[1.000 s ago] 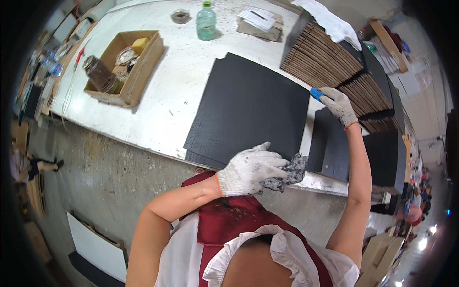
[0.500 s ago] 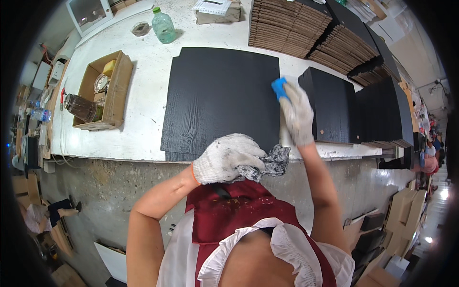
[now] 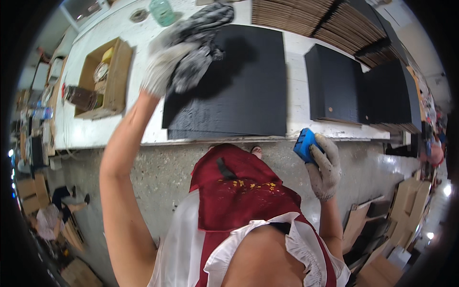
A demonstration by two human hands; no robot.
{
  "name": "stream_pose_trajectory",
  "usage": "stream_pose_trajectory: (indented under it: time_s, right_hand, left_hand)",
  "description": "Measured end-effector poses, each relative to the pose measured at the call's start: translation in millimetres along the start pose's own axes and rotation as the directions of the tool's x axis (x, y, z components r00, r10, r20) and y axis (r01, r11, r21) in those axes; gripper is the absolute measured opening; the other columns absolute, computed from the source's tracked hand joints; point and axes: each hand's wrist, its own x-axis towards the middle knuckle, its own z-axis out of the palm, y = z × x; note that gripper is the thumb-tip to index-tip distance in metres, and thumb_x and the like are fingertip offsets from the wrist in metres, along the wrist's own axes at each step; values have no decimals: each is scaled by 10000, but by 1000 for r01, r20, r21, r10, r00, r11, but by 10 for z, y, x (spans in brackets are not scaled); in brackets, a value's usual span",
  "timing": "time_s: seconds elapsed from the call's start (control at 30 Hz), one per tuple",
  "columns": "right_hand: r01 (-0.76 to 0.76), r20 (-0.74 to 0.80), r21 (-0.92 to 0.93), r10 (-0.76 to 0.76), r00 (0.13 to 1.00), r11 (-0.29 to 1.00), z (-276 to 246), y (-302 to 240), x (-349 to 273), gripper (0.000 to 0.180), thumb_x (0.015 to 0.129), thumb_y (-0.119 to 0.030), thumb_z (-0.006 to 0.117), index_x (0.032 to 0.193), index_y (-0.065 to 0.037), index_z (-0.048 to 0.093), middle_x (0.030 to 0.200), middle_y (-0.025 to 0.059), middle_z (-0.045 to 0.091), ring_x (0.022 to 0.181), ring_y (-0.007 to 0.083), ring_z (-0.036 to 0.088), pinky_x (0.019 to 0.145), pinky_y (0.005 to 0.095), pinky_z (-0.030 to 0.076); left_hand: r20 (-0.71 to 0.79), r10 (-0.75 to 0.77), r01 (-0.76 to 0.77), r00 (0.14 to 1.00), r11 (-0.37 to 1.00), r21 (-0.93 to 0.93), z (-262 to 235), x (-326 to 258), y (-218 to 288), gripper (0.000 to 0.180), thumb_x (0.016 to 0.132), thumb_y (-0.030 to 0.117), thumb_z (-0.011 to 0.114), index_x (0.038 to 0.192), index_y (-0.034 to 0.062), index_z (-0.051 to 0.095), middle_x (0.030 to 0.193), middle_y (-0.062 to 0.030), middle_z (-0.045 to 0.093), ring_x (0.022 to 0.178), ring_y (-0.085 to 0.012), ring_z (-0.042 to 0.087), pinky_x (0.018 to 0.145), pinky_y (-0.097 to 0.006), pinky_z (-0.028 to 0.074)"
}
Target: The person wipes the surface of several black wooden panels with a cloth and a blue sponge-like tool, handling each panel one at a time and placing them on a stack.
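Note:
Over the left part of the black wood-grained panel (image 3: pixel 253 98), my gloved left hand (image 3: pixel 165 67) grips a crumpled black-and-white rag (image 3: pixel 193 71); the rag is blurred and casts a shadow on the panel. The panel lies flat near the table's front edge, with another panel edge showing beneath it. Off that edge, to the right of the panel, my gloved right hand (image 3: pixel 326 167) holds a small blue block (image 3: pixel 304 144) with dark marks on its side. The fingers are closed round one end of the block.
A cardboard box (image 3: pixel 119 79) with a jar (image 3: pixel 80 97) and small items stands at left on the white table (image 3: pixel 143 129). A green-tinted bottle (image 3: pixel 162 13) is behind it. Stacked black panels (image 3: pixel 337 83) fill the right side, with more brown-edged stacks (image 3: pixel 299 21) behind.
My left hand has swung from the front edge far forward and left over the panel with the rag. My right hand has drawn back toward me with the blue block.

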Motion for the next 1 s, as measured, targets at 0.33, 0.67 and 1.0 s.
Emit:
stream_pose_trajectory:
  time_s: [0.33,0.67,1.0]
  right_hand:
    - [374,275,-62,-344,898,925,438,-198,530,405,657,30,673,1047,-69,640,1189,155,568,1084,392,568,944,478,451]
    - [660,271,191,-686,676,726,1783,-1200,1495,358,792,-110,529,1112,40,583,1234,203,533,1136,366,522,996,470,411]
    - [387,405,-123,-309,860,914,661,-302,617,337,765,-81,634,1102,-80,647,1232,153,558,1149,359,532,988,457,434]
  left_hand:
    - [280,382,-415,881,335,846,-523,432,-771,492,765,288,669,1227,139,590,1273,-124,558,1213,-307,492,1049,-404,389]
    - [297,381,-427,875,321,846,-458,542,-765,487,738,249,656,1216,165,608,1310,-143,535,1229,-314,483,1037,-413,398]
    - [276,339,-393,899,349,850,-520,417,-714,472,783,211,666,1243,139,590,1310,-161,527,1236,-333,481,1073,-392,374]
